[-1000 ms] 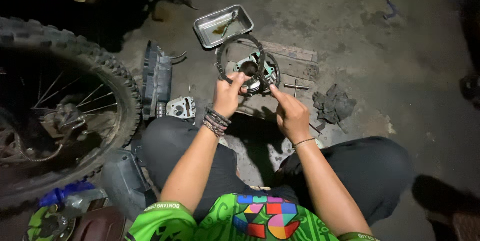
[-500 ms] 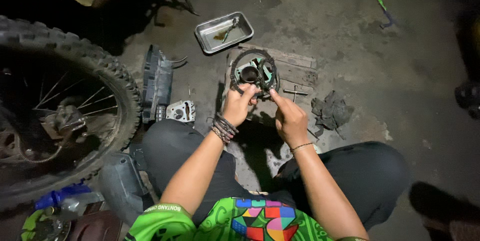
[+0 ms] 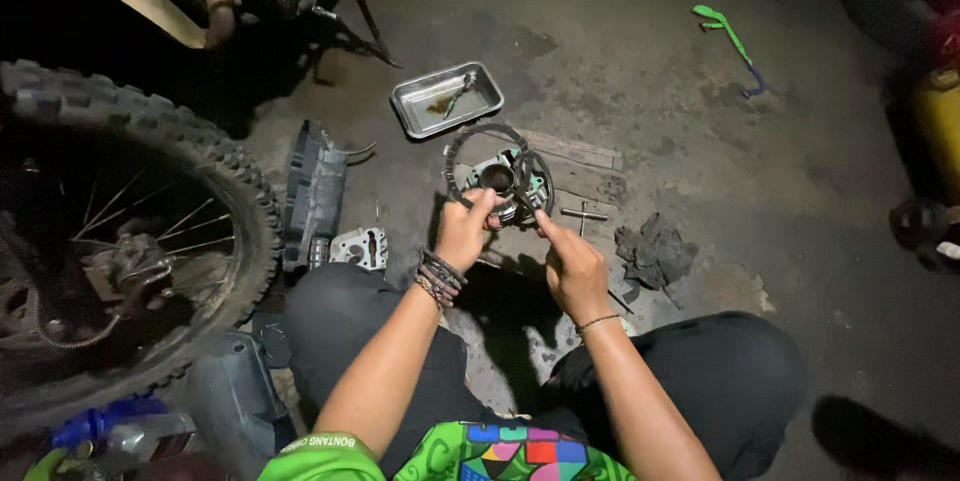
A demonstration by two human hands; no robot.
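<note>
Oil-stained concrete floor, both hands' grip, left hand, right hand, pinching round engine part

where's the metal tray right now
In the head view the metal tray lies on the concrete floor, up and left of the round engine part both hands work on, with the knobby wheel further left.

The knobby wheel is cut off by the left edge. The left hand hides part of the round engine part. The small tool in the metal tray is too blurred to identify.
</note>
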